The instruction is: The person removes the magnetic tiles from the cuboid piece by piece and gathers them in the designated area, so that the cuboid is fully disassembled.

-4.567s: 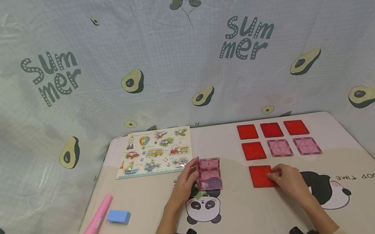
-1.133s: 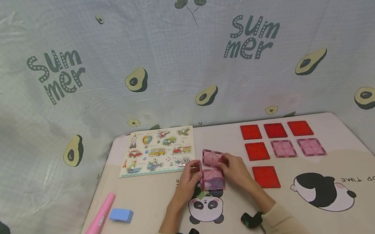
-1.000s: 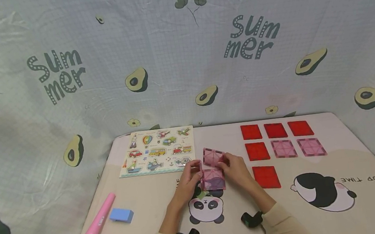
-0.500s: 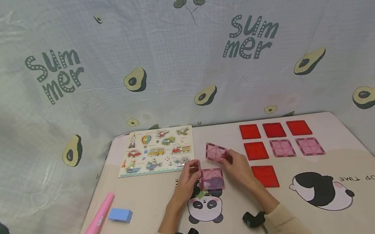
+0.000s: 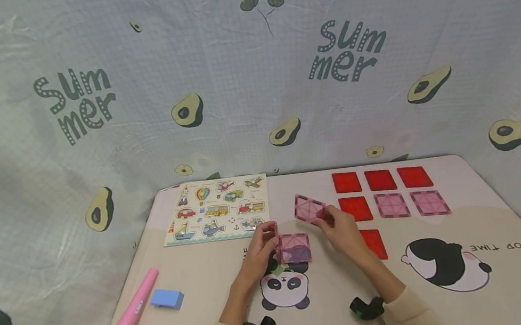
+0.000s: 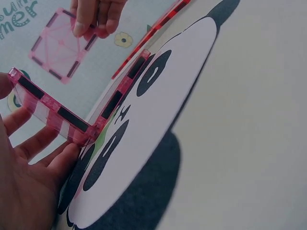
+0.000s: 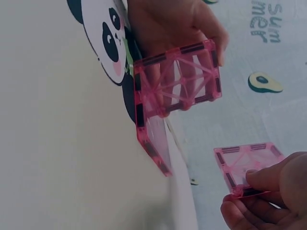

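My left hand [image 5: 255, 253] holds a clear pink magnetic tile [image 7: 184, 79] on its edge, thumb at the top corner and fingers behind. Along its bottom edge, this upright tile meets a second pink tile [image 5: 295, 248] lying flat over the printed panda's head. To the right, my right hand [image 5: 344, 229] pinches another pink square tile [image 5: 308, 208] at its near right corner, thumb on one face. That tile is raised and tilted, apart from the other two.
Several red tiles [image 5: 381, 180] and two pink tiles [image 5: 392, 205] lie in rows at the right. A picture puzzle board [image 5: 217, 210] is at the back left. A pink toy microphone [image 5: 132, 308] and a blue block [image 5: 167, 299] lie at the front left.
My right hand left a red tile on the right, took the far flat pink tile at the centre, and lifted it away to the right. My left hand stays at the upright tile.
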`<move>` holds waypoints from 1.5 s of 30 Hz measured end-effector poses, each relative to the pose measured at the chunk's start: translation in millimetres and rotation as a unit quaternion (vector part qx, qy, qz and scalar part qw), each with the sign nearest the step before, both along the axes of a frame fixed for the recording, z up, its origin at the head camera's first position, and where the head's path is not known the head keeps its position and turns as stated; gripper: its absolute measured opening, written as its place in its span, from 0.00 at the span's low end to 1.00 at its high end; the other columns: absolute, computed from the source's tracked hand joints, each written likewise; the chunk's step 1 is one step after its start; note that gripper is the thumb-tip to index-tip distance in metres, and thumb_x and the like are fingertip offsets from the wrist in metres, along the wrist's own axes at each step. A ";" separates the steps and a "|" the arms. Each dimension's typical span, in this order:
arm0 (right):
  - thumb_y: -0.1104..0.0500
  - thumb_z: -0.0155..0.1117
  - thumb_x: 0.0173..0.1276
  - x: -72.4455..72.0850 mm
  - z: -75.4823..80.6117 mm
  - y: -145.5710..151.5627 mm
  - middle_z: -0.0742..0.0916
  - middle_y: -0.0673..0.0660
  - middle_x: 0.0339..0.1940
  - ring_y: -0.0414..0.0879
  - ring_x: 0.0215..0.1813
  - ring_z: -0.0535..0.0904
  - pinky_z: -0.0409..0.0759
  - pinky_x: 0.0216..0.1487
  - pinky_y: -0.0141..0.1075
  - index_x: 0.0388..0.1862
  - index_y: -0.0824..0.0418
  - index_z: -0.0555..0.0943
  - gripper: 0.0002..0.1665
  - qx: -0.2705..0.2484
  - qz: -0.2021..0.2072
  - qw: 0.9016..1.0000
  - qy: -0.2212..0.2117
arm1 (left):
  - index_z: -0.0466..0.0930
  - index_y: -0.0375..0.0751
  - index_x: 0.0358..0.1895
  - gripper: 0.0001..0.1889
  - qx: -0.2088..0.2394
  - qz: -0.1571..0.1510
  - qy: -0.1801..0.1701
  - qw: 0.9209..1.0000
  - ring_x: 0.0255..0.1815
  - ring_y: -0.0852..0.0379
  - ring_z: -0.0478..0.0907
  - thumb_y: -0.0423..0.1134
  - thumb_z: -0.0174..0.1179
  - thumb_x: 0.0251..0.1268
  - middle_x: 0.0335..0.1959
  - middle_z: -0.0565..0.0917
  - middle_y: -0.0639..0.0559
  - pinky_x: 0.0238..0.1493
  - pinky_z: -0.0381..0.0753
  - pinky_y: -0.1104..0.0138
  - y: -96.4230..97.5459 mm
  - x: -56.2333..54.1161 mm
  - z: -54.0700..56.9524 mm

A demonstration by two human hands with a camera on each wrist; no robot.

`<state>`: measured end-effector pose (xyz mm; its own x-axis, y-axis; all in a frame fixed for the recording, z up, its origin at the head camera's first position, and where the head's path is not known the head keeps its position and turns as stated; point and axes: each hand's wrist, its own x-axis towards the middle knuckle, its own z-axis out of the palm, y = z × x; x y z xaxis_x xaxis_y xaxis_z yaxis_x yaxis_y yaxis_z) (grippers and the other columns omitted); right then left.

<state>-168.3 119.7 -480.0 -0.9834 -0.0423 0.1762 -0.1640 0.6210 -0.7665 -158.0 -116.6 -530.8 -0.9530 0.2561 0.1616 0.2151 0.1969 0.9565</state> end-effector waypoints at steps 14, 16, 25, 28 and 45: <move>0.58 0.70 0.67 13.3 8.1 33.3 0.88 0.57 0.40 0.49 0.44 0.84 0.84 0.47 0.26 0.50 0.63 0.81 0.16 0.033 0.001 0.998 0.044 | 0.62 0.41 0.70 0.22 -0.012 -0.003 0.000 1.000 0.66 0.41 0.73 0.40 0.46 0.77 0.67 0.70 0.36 0.68 0.76 0.49 -1.6 -1.2 -1.6; 0.59 0.70 0.67 15.6 8.9 38.5 0.88 0.57 0.41 0.49 0.44 0.84 0.86 0.47 0.29 0.50 0.63 0.80 0.16 0.039 0.002 0.998 0.049 | 0.63 0.41 0.70 0.22 -0.013 -0.002 0.000 1.000 0.66 0.41 0.73 0.40 0.46 0.77 0.66 0.70 0.36 0.68 0.76 0.49 -1.6 -1.0 -1.4; 0.59 0.69 0.68 24.2 11.0 62.8 0.88 0.59 0.41 0.50 0.43 0.83 0.85 0.46 0.26 0.51 0.65 0.79 0.17 0.065 -0.012 0.996 0.057 | 0.63 0.41 0.70 0.22 -0.005 0.000 -0.009 1.000 0.67 0.40 0.72 0.39 0.47 0.76 0.66 0.70 0.39 0.69 0.75 0.47 -0.6 0.3 -0.2; 0.59 0.69 0.68 27.6 12.1 70.3 0.87 0.60 0.42 0.50 0.44 0.83 0.79 0.44 0.19 0.53 0.67 0.78 0.19 0.063 -0.018 0.996 0.059 | 0.62 0.38 0.70 0.22 -0.006 -0.007 -0.016 1.000 0.67 0.38 0.72 0.37 0.46 0.76 0.66 0.70 0.35 0.69 0.75 0.47 -0.4 4.0 10.7; 0.61 0.66 0.70 44.7 8.0 99.9 0.86 0.65 0.44 0.52 0.41 0.82 0.73 0.39 0.11 0.57 0.71 0.74 0.22 0.051 -0.072 0.993 0.076 | 0.63 0.43 0.70 0.22 0.011 -0.002 -0.014 1.000 0.68 0.41 0.73 0.41 0.48 0.76 0.66 0.70 0.38 0.68 0.76 0.47 -0.6 0.3 -0.8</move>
<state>-123.6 219.7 -472.0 -0.9432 0.0712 0.3247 -0.1766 0.7201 -0.6710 -157.8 -117.3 -531.6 -0.9563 0.2566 0.1404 0.1886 0.1741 0.9665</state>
